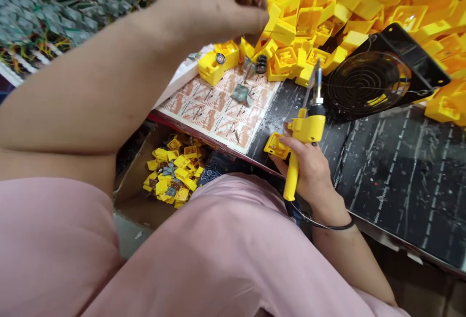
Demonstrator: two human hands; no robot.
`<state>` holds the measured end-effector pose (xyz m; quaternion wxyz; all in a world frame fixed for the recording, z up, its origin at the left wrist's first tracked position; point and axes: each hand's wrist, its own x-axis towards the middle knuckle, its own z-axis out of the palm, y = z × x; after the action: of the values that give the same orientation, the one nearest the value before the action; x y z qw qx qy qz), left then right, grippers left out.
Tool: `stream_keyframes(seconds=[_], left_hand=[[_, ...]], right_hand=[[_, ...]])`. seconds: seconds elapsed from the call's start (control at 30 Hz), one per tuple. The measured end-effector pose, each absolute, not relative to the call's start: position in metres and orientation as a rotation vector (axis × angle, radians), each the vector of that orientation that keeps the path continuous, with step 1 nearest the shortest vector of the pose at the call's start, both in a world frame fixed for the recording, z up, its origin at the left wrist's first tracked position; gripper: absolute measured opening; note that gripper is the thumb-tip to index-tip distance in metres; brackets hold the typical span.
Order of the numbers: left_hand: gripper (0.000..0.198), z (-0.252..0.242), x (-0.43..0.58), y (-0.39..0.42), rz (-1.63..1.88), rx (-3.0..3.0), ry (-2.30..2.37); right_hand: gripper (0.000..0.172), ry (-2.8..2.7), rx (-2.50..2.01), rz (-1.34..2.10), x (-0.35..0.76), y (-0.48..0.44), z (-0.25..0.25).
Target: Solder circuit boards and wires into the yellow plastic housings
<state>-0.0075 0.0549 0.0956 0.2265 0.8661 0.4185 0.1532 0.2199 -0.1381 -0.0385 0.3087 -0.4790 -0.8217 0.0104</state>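
Note:
My right hand (pixel 313 169), at the table's front edge, is closed round a yellow soldering gun (pixel 307 130), its metal tip pointing up and away. The same hand's thumb and fingers also hold a small open yellow plastic case (pixel 277 146). Over the near edge of the yellow pile, my left hand (pixel 233 8) has its fingers curled toward the thumb; what they hold, if anything, I cannot make out. Below it, a small green circuit board (pixel 240 93) lies on the printed sheet (pixel 218 108), near a yellow case with a round dark part (pixel 220 58).
Yellow plastic cases (pixel 309 16) are heaped across the back. A black fan (pixel 367 81) with a wire guard stands tilted at right. Many wired circuit boards (pixel 91 1) fill the far left. Below the table, a cardboard box (pixel 136 176) holds yellow pieces.

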Motion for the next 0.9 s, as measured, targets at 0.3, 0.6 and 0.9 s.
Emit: stream_keyframes(seconds=[0.3, 0.6, 0.9], left_hand=[[0.033, -0.001, -0.037, -0.026, 0.162, 2.121, 1.3], [0.045, 0.004, -0.042, -0.028, -0.283, 2.724, 1.316], [0.021, 0.017, -0.012, -0.005, -0.213, 2.523, 1.281]], right_hand=[[0.045, -2.247, -1.217, 0.016, 0.215, -0.137, -0.038], [0.044, -2.241, -1.225, -0.019, 0.223, -0.138, -0.041], [0.042, -2.238, -1.294, -0.049, 0.227, -0.142, -0.043]])
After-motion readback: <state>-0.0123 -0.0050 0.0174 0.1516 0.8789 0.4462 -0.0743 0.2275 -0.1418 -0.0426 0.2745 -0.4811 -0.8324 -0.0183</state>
